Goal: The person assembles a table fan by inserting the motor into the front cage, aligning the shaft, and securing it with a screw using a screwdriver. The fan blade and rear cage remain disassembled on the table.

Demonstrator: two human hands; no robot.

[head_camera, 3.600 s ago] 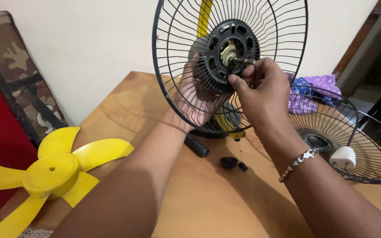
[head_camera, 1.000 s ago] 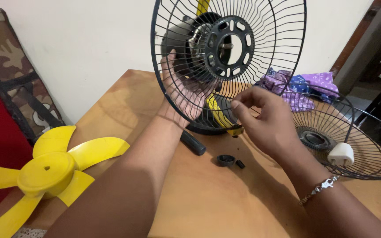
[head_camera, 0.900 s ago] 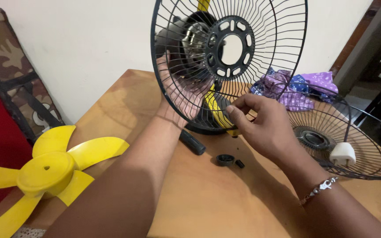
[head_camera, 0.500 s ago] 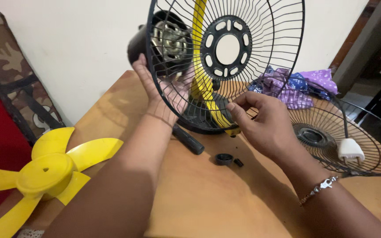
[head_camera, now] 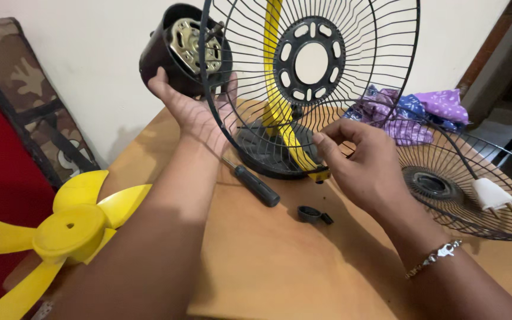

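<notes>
My left hand (head_camera: pixel 189 109) grips a black fan motor (head_camera: pixel 184 48) with a brass-coloured front, held up to the left of the rear wire guard. My right hand (head_camera: pixel 360 163) pinches the lower wires of that black rear guard (head_camera: pixel 386 71), which stands upright with an empty round hole in its black hub (head_camera: pixel 310 62). Behind the guard rise the yellow fan stand (head_camera: pixel 275 89) and its dark round base (head_camera: pixel 268 155). A bracelet is on my right wrist.
On the wooden table (head_camera: pixel 280 266) lie a black-handled screwdriver (head_camera: pixel 255 185), a small black cap (head_camera: pixel 309 213), a second wire guard (head_camera: pixel 475 184) with a white plug (head_camera: pixel 493 195) on it, and purple-blue cloth (head_camera: pixel 413 115). A yellow fan blade (head_camera: pixel 66 234) sits at the left edge.
The motor has come out of the guard's hub; my left hand has carried it up and to the left. My right hand left the shaft and now holds the guard's lower wires.
</notes>
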